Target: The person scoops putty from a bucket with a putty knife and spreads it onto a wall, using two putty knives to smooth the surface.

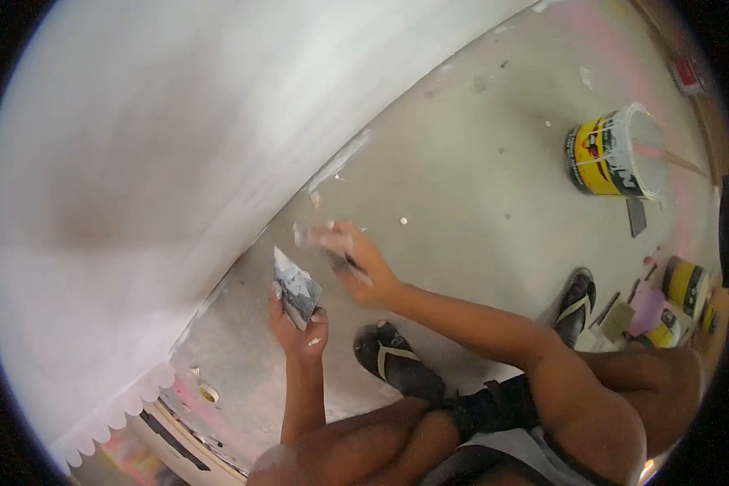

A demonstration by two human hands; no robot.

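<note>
Plate, grey, smeared with white paste, sits near the wall, clamped in the left hand's fingers; right hand's fingers closed on a blurred tool; labelled bucket well apart on floor

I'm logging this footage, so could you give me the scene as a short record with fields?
Left hand: holds grey plate bearing white paste
Right hand: grips tool, type blurred
Beside hands: large white surface
Bucket: upright on floor, stick jutting out
Footwear: dark sandals, pale straps
</note>
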